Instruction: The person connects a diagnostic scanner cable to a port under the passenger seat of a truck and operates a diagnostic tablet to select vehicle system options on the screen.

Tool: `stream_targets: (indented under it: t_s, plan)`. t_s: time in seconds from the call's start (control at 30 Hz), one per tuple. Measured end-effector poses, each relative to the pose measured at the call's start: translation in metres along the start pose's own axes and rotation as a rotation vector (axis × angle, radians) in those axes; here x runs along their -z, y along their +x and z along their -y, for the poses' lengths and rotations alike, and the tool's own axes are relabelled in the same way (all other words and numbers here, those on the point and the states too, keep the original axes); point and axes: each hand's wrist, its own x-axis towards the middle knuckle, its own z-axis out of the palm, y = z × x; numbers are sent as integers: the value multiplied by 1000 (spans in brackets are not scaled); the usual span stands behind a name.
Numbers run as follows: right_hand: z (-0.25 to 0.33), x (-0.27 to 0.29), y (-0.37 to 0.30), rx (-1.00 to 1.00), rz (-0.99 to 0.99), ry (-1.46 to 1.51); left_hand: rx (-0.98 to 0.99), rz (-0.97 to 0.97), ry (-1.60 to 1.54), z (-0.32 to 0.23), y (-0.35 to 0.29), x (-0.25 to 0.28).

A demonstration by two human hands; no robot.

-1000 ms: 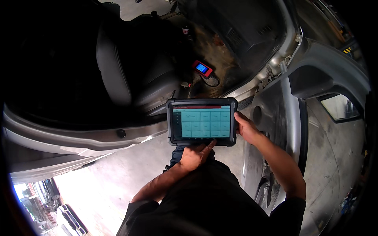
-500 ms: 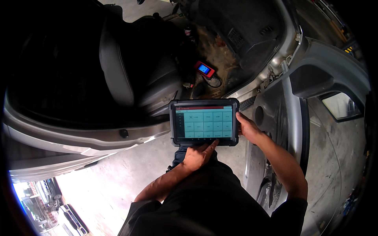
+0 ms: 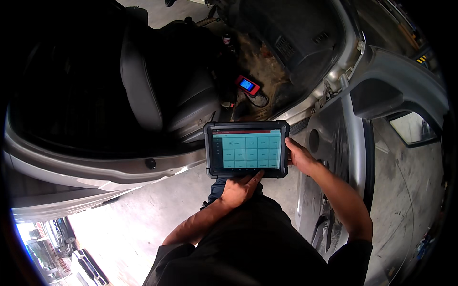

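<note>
Person at the open doorway of a silver vehicle, head bent over a black, thick-cornered tablet [image 3: 246,148] held out in front of the body, between the door sill and the open door. Screen lit: pale teal tiles in a grid, red strip along the top, dark column down its left side. Lettering too small for me to read.

Right hand [image 3: 301,157]: closed round the tablet's right edge, thumb toward the front; fingers mostly hidden behind the case.

Left hand [image 3: 238,189]: at the lower edge, palm side turned away. Index finger stretched out, tip at the bottom border right of centre; other fingers partly bent. Whether they bear any of the weight, I cannot tell.

Beyond the tablet, in the dirty footwell, a red, rectangular handheld device [image 3: 247,85] with a small blue-lit screen, well apart from both hands. A black, looped cable [image 3: 260,102] curves beside its lower end.

Left of the footwell, a grey, smooth-covered seat [image 3: 140,88], half in shadow. To the right, a grey-and-silver door [image 3: 315,157] swung wide, its dark-framed side mirror [image 3: 413,129] farther out. Pale concrete floor [image 3: 167,200] underfoot. Bright far lower left: a white car front [image 3: 88,268].
</note>
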Motion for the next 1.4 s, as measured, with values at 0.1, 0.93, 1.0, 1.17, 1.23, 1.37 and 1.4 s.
stream_targets:
  t_s: [0.1, 0.93, 1.0, 1.17, 1.23, 1.37, 1.4]
  plan:
    - [2, 0, -1, -3, 6, -15, -7, -14, 10, 0, 1, 0]
    - [5, -3, -2, 13, -9, -42, 8, 3, -8, -2, 0, -1]
    - [5, -2, -2, 10, -8, -47, 61, -37, -28, -7, 0, 5]
    - [7, -3, -3, 7, -31, -49, 273, -210, 72, -1, 12, 31]
    - [7, -2, -2, 4, -34, -40, 272, -234, 154, 7, 26, 38]
    - [11, -5, -5, -8, -20, -38, 318, -192, 211, 16, 31, 37]
    - [9, -3, -3, -8, -8, -35, 327, -194, 212, 15, 31, 36]
